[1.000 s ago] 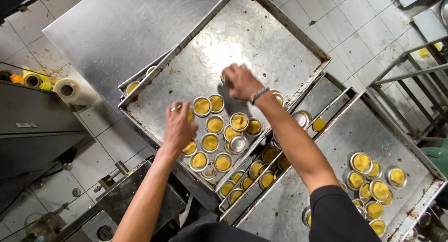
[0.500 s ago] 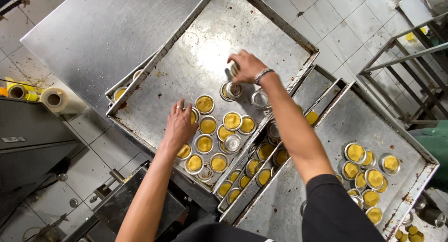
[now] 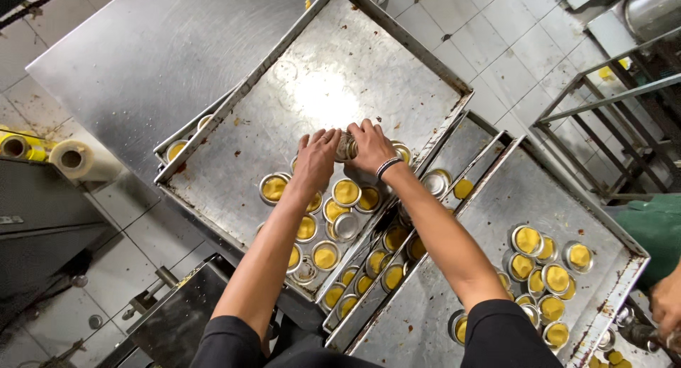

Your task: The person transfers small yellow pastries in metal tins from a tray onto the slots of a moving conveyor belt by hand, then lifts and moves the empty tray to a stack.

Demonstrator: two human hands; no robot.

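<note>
My left hand (image 3: 316, 157) and my right hand (image 3: 370, 146) meet over a large steel baking tray (image 3: 333, 77). Both grip a short stack of small metal tart moulds (image 3: 345, 146) held between them. Right below the hands sit several round moulds with yellow filling (image 3: 346, 192) and one without filling (image 3: 346, 226), clustered at the tray's near corner. A dark band circles my right wrist.
More steel trays are stacked beneath and beside, with filled moulds (image 3: 386, 276) showing at their edges. A tray at right (image 3: 489, 233) holds another cluster of filled moulds (image 3: 545, 258). A roll of film (image 3: 79, 159) lies at left. Another person's hand (image 3: 667, 304) shows at the right edge.
My left hand has lifted off the filled moulds and moved up to join my right hand, which came back toward the cluster; both now hold the stack of moulds.
</note>
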